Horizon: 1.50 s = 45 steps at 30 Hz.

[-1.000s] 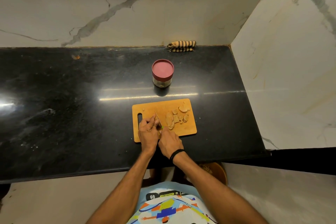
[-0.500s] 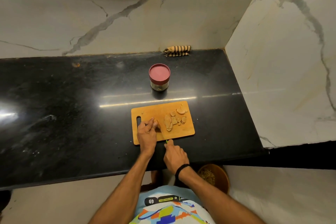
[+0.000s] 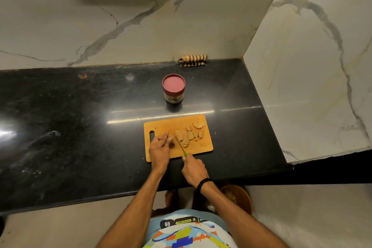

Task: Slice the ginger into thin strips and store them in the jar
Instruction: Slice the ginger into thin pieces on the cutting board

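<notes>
Where ginger slices (image 3: 186, 137) overlap — tan, flat (irregular edges) | jar (image 3: 173, 88) lidded

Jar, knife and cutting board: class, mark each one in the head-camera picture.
jar (image 3: 173, 83), head view, centre of its red lid.
knife (image 3: 180, 145), head view, middle of the blade.
cutting board (image 3: 171, 125), head view, bare wood near the far edge.

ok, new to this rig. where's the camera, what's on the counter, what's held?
No robot: a person working bare-handed, filmed by one wide-angle head-worn camera looking down. On the black stone counter lies an orange wooden cutting board with pale ginger slices; behind it stands a glass jar, maroon lid on. A striped cloth lies by the wall. The right hand grips a green-handled knife; the left hand appears to pinch a ginger piece, mostly hidden.
</notes>
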Each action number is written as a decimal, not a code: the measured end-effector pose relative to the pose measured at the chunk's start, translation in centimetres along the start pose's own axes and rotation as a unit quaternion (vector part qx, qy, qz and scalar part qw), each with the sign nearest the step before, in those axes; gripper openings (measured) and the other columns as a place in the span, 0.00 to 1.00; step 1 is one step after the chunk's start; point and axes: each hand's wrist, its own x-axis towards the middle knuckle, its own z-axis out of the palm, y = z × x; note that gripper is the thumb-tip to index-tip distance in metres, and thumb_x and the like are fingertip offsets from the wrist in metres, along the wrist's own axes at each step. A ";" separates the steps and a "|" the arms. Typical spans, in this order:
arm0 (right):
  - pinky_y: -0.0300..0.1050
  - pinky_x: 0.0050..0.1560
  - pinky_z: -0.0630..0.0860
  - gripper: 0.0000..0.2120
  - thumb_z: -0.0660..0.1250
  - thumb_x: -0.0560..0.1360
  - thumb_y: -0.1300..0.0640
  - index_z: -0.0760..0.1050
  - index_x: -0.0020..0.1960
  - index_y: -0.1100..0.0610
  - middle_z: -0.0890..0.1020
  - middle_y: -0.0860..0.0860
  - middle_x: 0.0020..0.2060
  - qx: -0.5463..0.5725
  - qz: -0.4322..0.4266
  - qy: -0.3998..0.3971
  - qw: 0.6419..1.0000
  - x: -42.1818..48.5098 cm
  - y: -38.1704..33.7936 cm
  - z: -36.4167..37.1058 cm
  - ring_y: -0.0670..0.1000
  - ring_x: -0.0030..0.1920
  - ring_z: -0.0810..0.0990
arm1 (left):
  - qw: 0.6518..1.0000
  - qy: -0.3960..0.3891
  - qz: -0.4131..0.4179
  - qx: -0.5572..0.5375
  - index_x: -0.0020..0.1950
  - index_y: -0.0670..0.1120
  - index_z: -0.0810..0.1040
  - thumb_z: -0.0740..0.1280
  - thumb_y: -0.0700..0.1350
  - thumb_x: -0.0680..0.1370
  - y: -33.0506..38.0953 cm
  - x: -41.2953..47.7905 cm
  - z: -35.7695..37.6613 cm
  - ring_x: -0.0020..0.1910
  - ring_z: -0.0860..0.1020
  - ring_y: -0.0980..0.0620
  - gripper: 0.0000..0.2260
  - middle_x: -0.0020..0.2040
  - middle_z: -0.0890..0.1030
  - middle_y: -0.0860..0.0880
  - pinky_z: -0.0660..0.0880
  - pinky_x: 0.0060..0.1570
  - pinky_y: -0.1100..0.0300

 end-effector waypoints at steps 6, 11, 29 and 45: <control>0.51 0.44 0.71 0.13 0.50 0.84 0.49 0.69 0.58 0.55 0.79 0.59 0.51 -0.013 -0.012 0.041 0.999 -0.2 -0.1 -0.4 0.61 0.51 0.79 | 1.000 -0.004 0.005 0.022 0.66 0.42 0.79 0.69 0.41 0.80 0.5 -0.2 -0.1 0.47 0.77 0.59 0.14 0.49 0.79 0.49 0.72 0.47 0.76; 0.52 0.43 0.73 0.13 0.50 0.84 0.49 0.68 0.56 0.55 0.80 0.59 0.48 -0.017 -0.036 0.054 0.998 -0.5 -1.1 -0.4 0.61 0.49 0.79 | 1.000 -0.008 0.008 0.019 0.66 0.44 0.79 0.69 0.41 0.80 0.5 -0.2 -0.1 0.47 0.77 0.58 0.15 0.50 0.78 0.50 0.73 0.46 0.76; 0.54 0.47 0.74 0.12 0.50 0.84 0.51 0.67 0.59 0.56 0.80 0.59 0.50 -0.035 -0.038 0.048 0.998 -1.1 -3.8 0.0 0.62 0.51 0.79 | 0.999 0.018 0.036 0.033 0.63 0.53 0.77 0.68 0.42 0.80 -0.8 0.1 0.6 0.50 0.78 0.47 0.12 0.45 0.78 0.55 0.79 0.50 0.57; 0.51 0.47 0.68 0.12 0.52 0.83 0.53 0.69 0.60 0.58 0.79 0.60 0.56 -0.063 -0.023 0.016 0.998 -0.5 -3.9 -0.7 0.63 0.57 0.77 | 0.997 0.025 0.054 0.052 0.60 0.52 0.79 0.68 0.39 0.80 -0.7 0.4 1.1 0.41 0.73 0.54 0.12 0.43 0.75 0.48 0.75 0.40 0.63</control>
